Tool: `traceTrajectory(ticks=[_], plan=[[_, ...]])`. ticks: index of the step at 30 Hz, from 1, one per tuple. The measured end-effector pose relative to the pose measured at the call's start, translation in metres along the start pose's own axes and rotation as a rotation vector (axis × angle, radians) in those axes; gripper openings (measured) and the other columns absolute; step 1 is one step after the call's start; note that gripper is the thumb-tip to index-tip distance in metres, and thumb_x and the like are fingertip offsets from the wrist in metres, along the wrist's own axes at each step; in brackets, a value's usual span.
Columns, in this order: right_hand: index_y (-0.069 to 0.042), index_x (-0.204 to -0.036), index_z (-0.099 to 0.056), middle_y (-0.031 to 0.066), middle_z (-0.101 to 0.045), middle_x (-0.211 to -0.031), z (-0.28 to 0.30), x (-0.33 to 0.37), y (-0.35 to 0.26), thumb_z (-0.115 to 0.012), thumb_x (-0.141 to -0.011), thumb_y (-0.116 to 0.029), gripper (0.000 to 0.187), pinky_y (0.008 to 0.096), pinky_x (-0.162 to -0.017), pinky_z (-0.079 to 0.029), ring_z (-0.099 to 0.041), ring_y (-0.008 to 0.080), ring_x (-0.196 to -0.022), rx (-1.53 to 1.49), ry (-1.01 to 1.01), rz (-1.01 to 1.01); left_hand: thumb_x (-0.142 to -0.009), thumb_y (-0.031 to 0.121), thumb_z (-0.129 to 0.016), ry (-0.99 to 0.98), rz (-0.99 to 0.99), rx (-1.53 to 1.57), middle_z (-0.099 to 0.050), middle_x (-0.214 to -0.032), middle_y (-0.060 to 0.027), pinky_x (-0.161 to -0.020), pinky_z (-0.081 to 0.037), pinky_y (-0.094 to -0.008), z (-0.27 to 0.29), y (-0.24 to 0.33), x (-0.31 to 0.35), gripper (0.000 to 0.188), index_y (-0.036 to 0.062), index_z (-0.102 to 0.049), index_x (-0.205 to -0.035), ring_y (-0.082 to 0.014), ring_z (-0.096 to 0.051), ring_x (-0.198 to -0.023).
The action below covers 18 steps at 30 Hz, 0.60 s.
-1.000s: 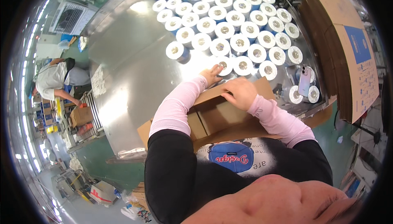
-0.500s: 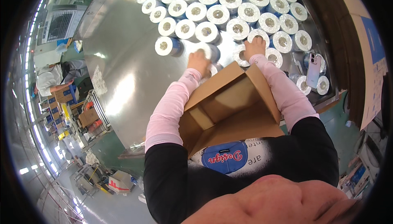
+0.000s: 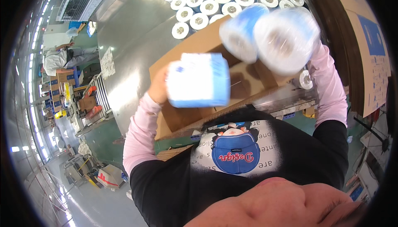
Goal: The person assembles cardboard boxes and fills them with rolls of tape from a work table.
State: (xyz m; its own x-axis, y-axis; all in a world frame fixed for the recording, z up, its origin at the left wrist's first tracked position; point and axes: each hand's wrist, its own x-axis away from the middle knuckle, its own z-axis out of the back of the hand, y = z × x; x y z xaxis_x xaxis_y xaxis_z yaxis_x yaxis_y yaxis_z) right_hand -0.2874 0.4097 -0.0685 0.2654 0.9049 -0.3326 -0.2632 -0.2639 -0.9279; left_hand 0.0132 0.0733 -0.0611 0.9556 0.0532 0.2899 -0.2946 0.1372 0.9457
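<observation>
My left hand (image 3: 158, 85) grips a plastic-wrapped paper roll (image 3: 198, 80) with a white and light-blue wrapper, held on its side above the open cardboard box (image 3: 182, 50). Over the box's right part, two more wrapped rolls hang side by side: a large-looking white roll (image 3: 286, 40) and a bluish roll (image 3: 240, 36), both blurred by motion. My right hand (image 3: 318, 48) is behind the white roll's right side, its fingers hidden, and bears the pair. The box lies tilted before my body, its mouth toward me; shadow covers part of its inside.
Many upright wrapped rolls (image 3: 209, 7) stand on the far part of the metal table (image 3: 137, 44). A single roll (image 3: 306, 80) lies by my right forearm. Stacked flat cardboard (image 3: 352, 40) lines the right side. A person (image 3: 58, 63) is at the far left, near a roller conveyor (image 3: 97, 98).
Both hands have come up from the table with rolls in them and are now over the box. The box has shifted and its opening shows wider. My body has leaned back.
</observation>
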Motion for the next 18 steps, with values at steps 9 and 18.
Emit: traceTrajectory(ticks=[9, 18], plan=[[-0.004, -0.089, -0.072, 0.0155, -0.061, -0.104, -0.167, 0.015, 0.027, -0.065, -0.07, -0.018, 0.024, 0.0419, -0.091, -0.041, -0.052, 0.0314, -0.107, 1.236, -0.798, -0.188, -0.062, 0.021, -0.071, -0.151, -0.475, -1.103, -0.052, -0.09, -0.016, -0.079, -0.043, -0.0442, -0.133, -0.092, -0.03, 0.022, 0.009, -0.067, -0.08, -0.0343, -0.049, -0.091], [-0.011, -0.134, -0.048, 0.0199, -0.044, -0.138, -0.121, 0.02, 0.022, -0.066, -0.078, -0.009, 0.059, 0.0469, -0.106, -0.035, -0.04, 0.0395, -0.128, 1.119, 0.322, -0.31, -0.077, 0.017, -0.066, -0.03, -0.366, -0.816, -0.061, -0.121, -0.0117, -0.098, -0.044, -0.0445, -0.176, -0.075, -0.072, 0.034, 0.0095, -0.067, -0.11, -0.0354, -0.055, -0.113]])
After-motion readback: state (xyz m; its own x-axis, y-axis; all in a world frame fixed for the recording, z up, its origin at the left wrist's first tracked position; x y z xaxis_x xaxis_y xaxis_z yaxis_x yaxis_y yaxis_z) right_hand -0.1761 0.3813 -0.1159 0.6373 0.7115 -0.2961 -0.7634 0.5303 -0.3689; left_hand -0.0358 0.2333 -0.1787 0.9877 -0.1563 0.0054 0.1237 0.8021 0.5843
